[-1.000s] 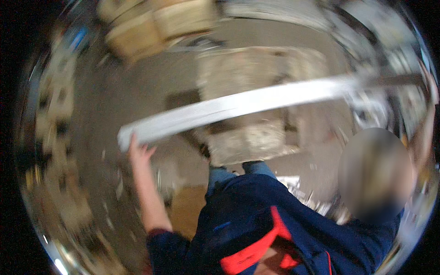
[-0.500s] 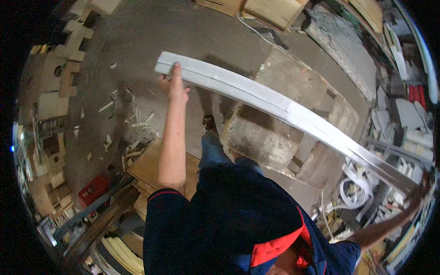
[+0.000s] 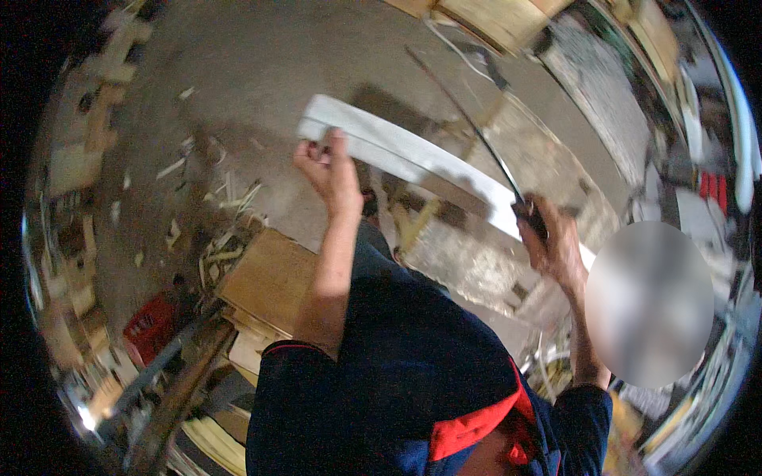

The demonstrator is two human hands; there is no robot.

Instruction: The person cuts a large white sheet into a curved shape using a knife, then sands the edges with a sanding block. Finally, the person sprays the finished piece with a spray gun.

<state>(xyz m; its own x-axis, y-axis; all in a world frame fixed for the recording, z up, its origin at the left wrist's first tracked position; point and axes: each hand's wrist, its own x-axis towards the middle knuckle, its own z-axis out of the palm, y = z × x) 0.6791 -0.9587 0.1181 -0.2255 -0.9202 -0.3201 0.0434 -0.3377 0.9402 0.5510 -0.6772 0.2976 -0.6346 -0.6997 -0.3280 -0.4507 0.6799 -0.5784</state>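
Note:
My left hand [image 3: 333,178] grips the left end of a long white block [image 3: 397,151], which has a dark line along its length. The thumb lies on the top face and the fingers curl at the near edge. A long knife [image 3: 477,129] with a thin dark blade and a dark handle is in my closed right hand [image 3: 557,242]. Its blade points up and away to the left, passing above the block in the picture; I cannot tell if it touches. Shadows of the hand and knife fall on the block. Its right end is hidden behind my right hand and a blurred patch.
A worn flat board [image 3: 456,242] lies on the floor beyond my legs. Pale scraps litter the floor at left. A wooden panel [image 3: 266,278] and a red crate [image 3: 151,329] are at lower left. A grey speckled sheet [image 3: 595,95] leans at upper right, near cluttered materials.
My right hand has come in from the block's far right end and now holds the long knife raised. The left hand and block's left end have shifted slightly right and nearer.

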